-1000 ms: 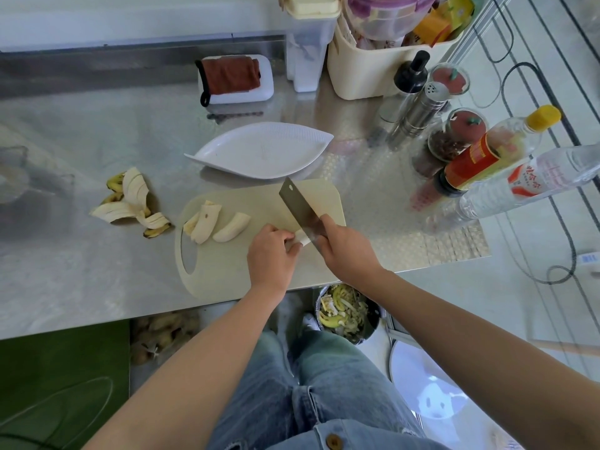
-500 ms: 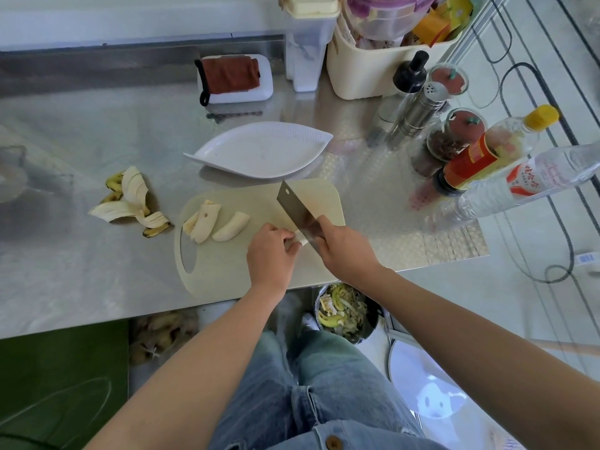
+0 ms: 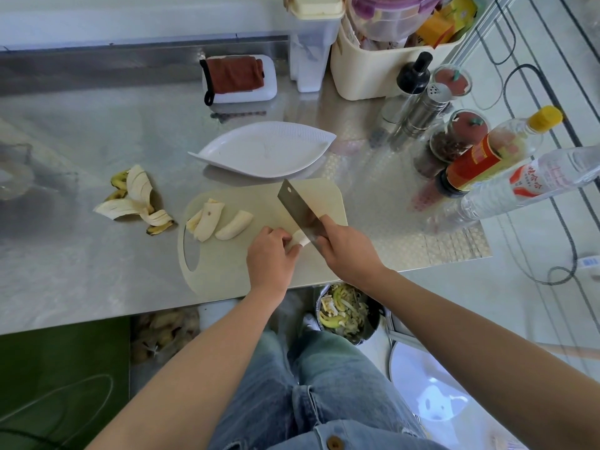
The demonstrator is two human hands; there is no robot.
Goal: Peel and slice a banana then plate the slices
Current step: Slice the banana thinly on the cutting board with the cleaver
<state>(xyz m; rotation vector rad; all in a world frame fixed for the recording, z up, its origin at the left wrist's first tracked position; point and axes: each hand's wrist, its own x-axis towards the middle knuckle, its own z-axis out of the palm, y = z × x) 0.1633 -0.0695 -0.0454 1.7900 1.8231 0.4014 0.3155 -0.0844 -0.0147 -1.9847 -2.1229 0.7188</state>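
Observation:
On the beige cutting board [image 3: 227,264] my left hand [image 3: 271,254] holds a short piece of peeled banana [image 3: 297,240]. My right hand [image 3: 349,246] grips the cleaver [image 3: 298,211], whose blade stands against the piece's right end. Further left on the board lie two long banana pieces [image 3: 209,219] and another piece [image 3: 234,225]. A white leaf-shaped plate [image 3: 264,151] with nothing on it sits just behind the board. The banana peel [image 3: 136,199] lies on the steel counter to the left.
Bottles [image 3: 487,157], spice jars [image 3: 454,138] and shakers [image 3: 422,105] crowd the counter's right side. A cream bin [image 3: 367,73] and a folded brown cloth on a white tray [image 3: 238,77] stand at the back. A bowl of scraps [image 3: 344,311] sits below the counter edge.
The cleaver has shifted slightly and now sits with its blade against the banana piece under my left hand. Both hands stay in nearly the same place.

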